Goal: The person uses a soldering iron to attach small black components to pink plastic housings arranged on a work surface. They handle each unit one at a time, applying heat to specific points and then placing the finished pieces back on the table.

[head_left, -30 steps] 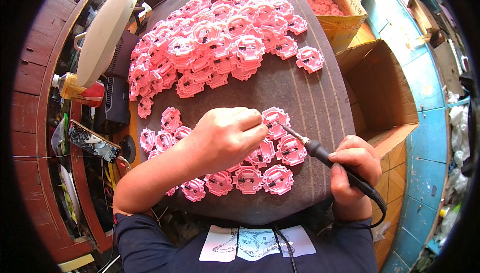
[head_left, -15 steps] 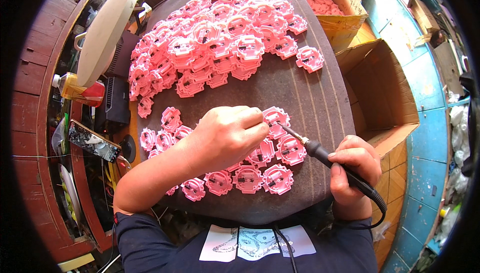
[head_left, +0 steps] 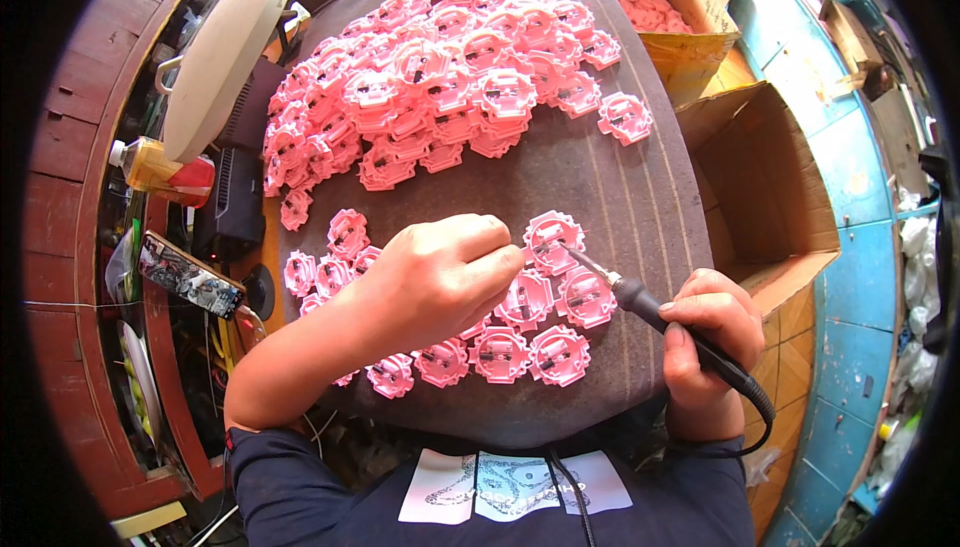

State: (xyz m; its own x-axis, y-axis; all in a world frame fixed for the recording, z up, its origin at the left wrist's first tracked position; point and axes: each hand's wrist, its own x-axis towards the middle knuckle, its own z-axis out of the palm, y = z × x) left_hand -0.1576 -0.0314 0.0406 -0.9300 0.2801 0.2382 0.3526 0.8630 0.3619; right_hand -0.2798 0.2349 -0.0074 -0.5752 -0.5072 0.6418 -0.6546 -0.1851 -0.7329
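My right hand grips the dark handle of a soldering iron, its cord curling down behind the wrist. The metal tip points left and rests at or just over a pink plastic housing with small dark parts inside. Beside that housing, my left hand is closed, thumb and fingers pinched together; whatever is in the pinch is too small to make out. Several more pink housings lie in loose rows around and under my left forearm, which hides some of them.
A large heap of pink housings covers the far part of the dark table. Right of the table stand an open cardboard box and another box holding pink pieces. At left are a phone and a bottle.
The whole view has shifted slightly. My left hand has drawn back a little from the housing at the iron's tip. My right hand keeps its grip on the soldering iron.
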